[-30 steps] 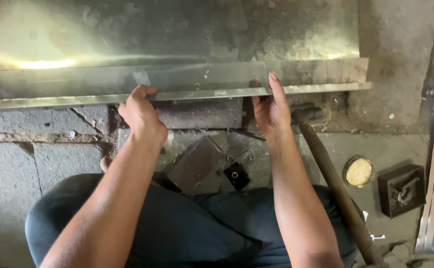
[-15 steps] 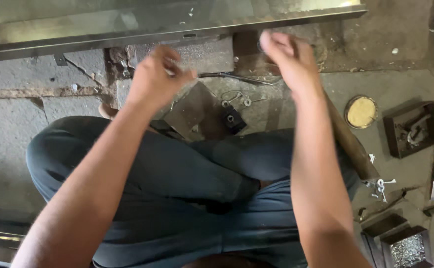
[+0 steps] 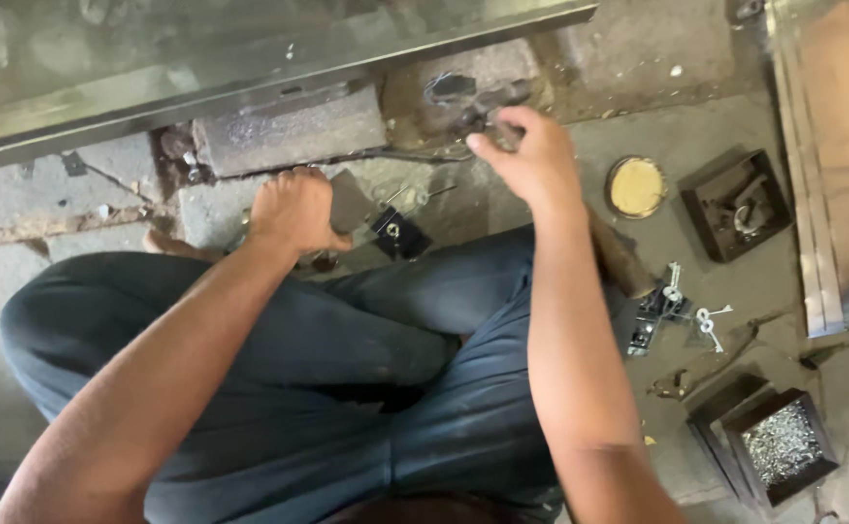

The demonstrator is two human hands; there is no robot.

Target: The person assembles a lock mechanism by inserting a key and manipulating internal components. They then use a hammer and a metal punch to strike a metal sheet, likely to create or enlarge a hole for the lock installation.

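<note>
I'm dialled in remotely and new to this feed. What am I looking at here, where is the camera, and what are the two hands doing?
There is no machine: a person sits on a concrete floor and a camera on their head looks down over their knees.

The left hand is closed beside a flat grey metal piece; what it holds, if anything, is hidden.

The right hand pinches something small and dark near a metal tool; I cannot tell what.

A long metal sheet lies ahead. To the right are a round yellow lid, a dark square box, small keys and a box of small metal bits.
</note>
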